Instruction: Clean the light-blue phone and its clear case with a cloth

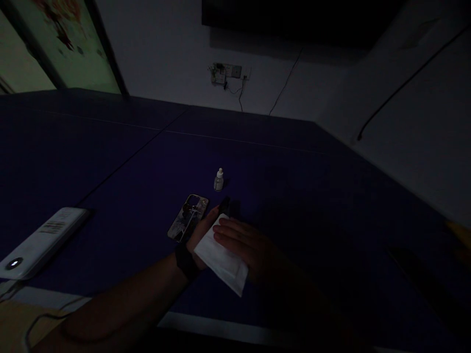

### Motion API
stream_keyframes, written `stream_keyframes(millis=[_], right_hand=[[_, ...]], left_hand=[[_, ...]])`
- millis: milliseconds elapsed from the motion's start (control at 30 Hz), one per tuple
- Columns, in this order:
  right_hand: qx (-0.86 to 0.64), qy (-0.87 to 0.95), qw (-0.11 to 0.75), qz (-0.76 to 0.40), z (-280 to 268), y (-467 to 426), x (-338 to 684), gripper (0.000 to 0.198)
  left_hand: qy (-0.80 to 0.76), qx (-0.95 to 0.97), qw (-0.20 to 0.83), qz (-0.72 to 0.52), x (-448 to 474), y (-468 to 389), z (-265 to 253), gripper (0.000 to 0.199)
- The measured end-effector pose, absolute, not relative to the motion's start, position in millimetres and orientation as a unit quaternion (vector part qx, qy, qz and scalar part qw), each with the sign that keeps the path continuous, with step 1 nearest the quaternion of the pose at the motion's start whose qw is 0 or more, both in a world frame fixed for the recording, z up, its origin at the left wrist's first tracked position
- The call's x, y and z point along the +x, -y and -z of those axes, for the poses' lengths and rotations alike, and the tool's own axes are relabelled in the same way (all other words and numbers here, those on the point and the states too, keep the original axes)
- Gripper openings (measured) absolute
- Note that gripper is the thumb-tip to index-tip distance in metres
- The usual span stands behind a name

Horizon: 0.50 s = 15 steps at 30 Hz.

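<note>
A folded white tissue or wipe (221, 255) lies across my left hand (201, 234), which wears a dark band at the wrist. From the tissue's far end sticks out a dark object (224, 205), gripped by my left hand; its kind is too dim to make out. My right hand (243, 242) presses the tissue down from the right, fingers together over it. Just left of my hands lies a phone case (188, 218) with a patterned back and a camera cutout; whether a phone is inside, I cannot tell. A small dropper bottle (219, 181) with a white cap stands upright beyond.
A white power bank (44, 240) with a lit display lies on the dark blue table (154, 162) at the left, cables (40, 318) near it. A wall with sockets (228, 72) rises behind the table, and a dark screen (294, 19) hangs above. The room is very dim.
</note>
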State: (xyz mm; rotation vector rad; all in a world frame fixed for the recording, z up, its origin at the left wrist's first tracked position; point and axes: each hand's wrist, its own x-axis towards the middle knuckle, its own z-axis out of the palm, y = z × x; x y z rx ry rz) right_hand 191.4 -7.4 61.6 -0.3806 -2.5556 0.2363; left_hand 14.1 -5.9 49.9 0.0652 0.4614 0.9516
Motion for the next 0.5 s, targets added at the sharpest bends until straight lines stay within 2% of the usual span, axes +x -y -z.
stream_keyframes(millis=[100,200,267,333,400,500], right_hand=[[-0.159,0.937,0.31,-0.038,-60,9,191,0.038],[-0.158,0.917,0.362,-0.047,-55,7,196,0.029],[-0.166,0.884,0.424,-0.106,-53,3,202,0.031],[-0.197,0.834,0.481,-0.185,-53,-1,211,0.042],[-0.223,0.812,0.497,-0.21,-54,-3,218,0.047],[-0.341,0.697,0.542,-0.323,-56,-5,220,0.04]], left_hand=[[-0.223,-0.034,0.889,-0.399,18,8,-60,0.042],[-0.222,-0.006,0.893,-0.392,22,12,-63,0.036],[-0.228,0.064,0.886,-0.399,24,14,-61,0.032],[-0.232,0.157,0.876,-0.393,25,17,-57,0.029],[-0.233,0.233,0.868,-0.372,26,19,-52,0.036],[-0.247,0.3,0.848,-0.359,26,24,-46,0.044]])
